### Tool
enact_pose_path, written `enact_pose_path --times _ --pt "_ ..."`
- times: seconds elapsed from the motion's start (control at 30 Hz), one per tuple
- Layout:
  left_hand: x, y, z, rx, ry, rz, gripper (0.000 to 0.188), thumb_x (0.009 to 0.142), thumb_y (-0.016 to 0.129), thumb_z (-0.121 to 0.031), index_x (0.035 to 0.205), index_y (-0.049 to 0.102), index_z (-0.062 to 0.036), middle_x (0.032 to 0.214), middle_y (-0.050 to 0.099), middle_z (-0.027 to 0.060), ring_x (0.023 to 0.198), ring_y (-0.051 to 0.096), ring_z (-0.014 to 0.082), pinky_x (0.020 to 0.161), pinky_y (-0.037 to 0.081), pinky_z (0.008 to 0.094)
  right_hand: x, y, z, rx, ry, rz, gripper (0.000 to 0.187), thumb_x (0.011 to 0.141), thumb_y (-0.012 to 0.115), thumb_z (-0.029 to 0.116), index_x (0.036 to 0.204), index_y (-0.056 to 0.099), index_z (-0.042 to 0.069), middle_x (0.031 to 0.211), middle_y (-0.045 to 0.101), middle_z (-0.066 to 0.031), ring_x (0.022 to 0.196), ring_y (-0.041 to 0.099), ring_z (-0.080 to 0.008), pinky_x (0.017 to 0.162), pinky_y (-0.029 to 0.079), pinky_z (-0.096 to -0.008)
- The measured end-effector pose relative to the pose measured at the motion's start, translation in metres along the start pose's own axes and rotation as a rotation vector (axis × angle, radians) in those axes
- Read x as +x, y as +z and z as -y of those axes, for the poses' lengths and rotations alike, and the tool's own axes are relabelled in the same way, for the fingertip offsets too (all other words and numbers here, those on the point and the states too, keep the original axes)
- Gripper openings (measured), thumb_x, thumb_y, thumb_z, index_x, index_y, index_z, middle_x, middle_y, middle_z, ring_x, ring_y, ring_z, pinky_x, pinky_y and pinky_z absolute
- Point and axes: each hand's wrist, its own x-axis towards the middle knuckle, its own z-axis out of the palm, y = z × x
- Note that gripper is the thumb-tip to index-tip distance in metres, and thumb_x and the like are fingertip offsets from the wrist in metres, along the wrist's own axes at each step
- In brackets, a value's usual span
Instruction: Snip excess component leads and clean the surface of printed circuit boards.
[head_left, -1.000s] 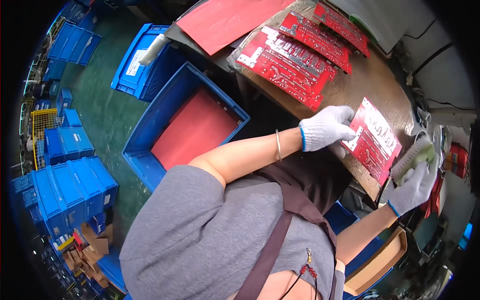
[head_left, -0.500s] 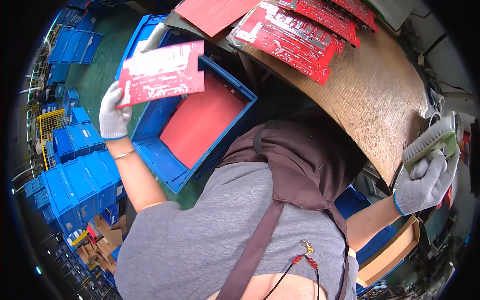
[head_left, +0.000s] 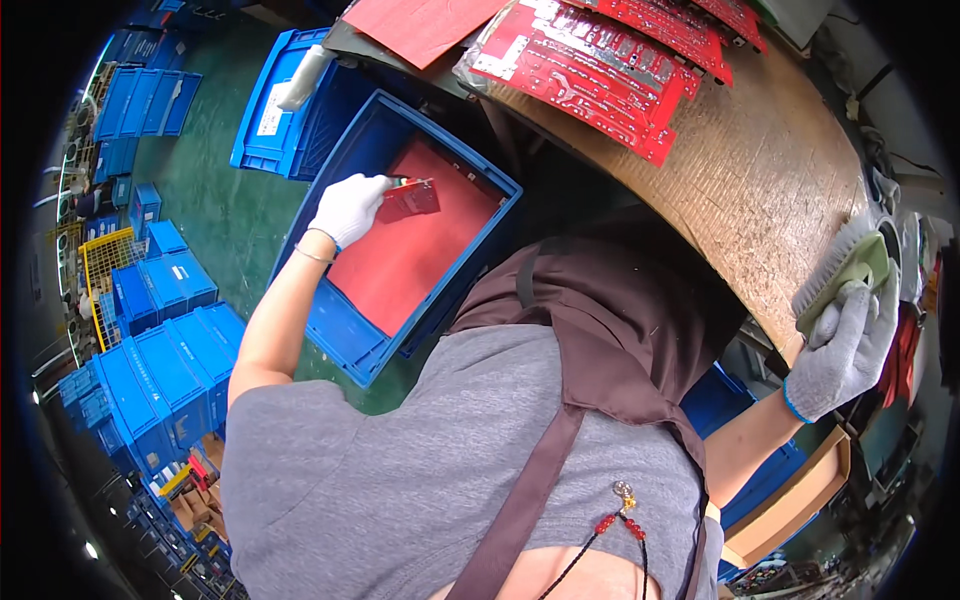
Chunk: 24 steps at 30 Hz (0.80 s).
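My left hand (head_left: pixel 350 208), in a white glove, is over the blue crate (head_left: pixel 345 345), its fingers closed on the near edge of a red circuit board (head_left: pixel 410 200). The board is tilted, so only a foreshortened part of it shows. Below it, a red sheet (head_left: pixel 405 265) covers the crate's bottom. At the right, my gloved right hand (head_left: pixel 845 345) grips a scrubbing brush (head_left: pixel 850 275) by its pale green handle, with light bristles facing up and left. The brush is beside the right end of the worktable.
Several red circuit boards (head_left: pixel 580 85) lie on the brown-topped worktable (head_left: pixel 740 190), next to a plain red sheet (head_left: pixel 420 25). Another blue crate (head_left: pixel 260 125) stands behind the first. Blue crates (head_left: pixel 165 380) are stacked at the left. A cardboard box (head_left: pixel 790 500) is at lower right.
My left hand has moved right and into the crate with the circuit board, which has gone from facing me broadly to steeply tilted. My right hand with the brush has shifted slightly left.
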Motion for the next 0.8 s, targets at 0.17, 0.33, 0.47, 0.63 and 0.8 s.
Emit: enact_pose_path --times 0.17,0.33,0.47,0.63,0.8 --pt "0.024 0.019 -0.010 0.040 0.218 -0.083 0.015 0.092 0.065 -0.012 0.106 0.068 -0.0127 0.083 0.064 0.0107 0.082 0.065 0.0313 0.071 0.054 0.0428 -0.005 0.005 -0.004 -0.051 -0.017 0.062 0.043 0.103 0.061 0.003 0.146 0.058 0.003 0.094 0.069 -0.0037 0.057 0.042 0.0022 0.051 0.029 -0.0139" --pt "0.030 0.048 -0.013 -0.024 0.259 -0.184 0.010 0.089 0.065 -0.010 0.099 0.067 -0.0119 0.081 0.063 0.0101 0.083 0.065 0.0313 0.070 0.054 0.0422 -0.009 0.008 -0.003 -0.068 -0.009 0.064 0.041 0.103 0.062 0.003 0.144 0.060 0.002 0.094 0.068 -0.0012 0.059 0.042 0.0028 0.052 0.029 -0.0138" --pt "-0.015 0.111 -0.004 -0.024 0.327 -0.023 0.013 0.088 0.057 -0.008 0.096 0.068 -0.0084 0.112 0.069 0.0127 0.101 0.065 0.0322 0.086 0.056 0.0435 -0.012 0.006 -0.002 -0.110 0.020 0.025 0.040 0.102 0.063 0.003 0.142 0.061 0.000 0.088 0.066 0.0029 0.062 0.041 0.0036 0.055 0.029 -0.0134" --pt "-0.070 0.196 -0.022 0.025 -0.183 0.386 0.025 0.087 0.067 -0.022 0.109 0.069 -0.0091 0.119 0.064 0.0158 0.114 0.061 0.0360 0.096 0.054 0.0485 -0.014 0.001 -0.003 -0.126 0.012 0.042 0.042 0.102 0.062 0.001 0.144 0.059 0.001 0.098 0.069 -0.0038 0.059 0.044 0.0021 0.051 0.030 -0.0141" --pt "-0.028 0.188 -0.048 -0.350 -0.579 0.240 0.039 0.088 0.069 -0.040 0.109 0.069 -0.0074 0.109 0.071 0.0195 0.106 0.068 0.0391 0.093 0.055 0.0490 -0.015 0.006 0.000 -0.135 0.002 0.023 0.039 0.103 0.062 0.004 0.142 0.061 0.001 0.089 0.066 0.0031 0.062 0.040 0.0033 0.055 0.030 -0.0134"
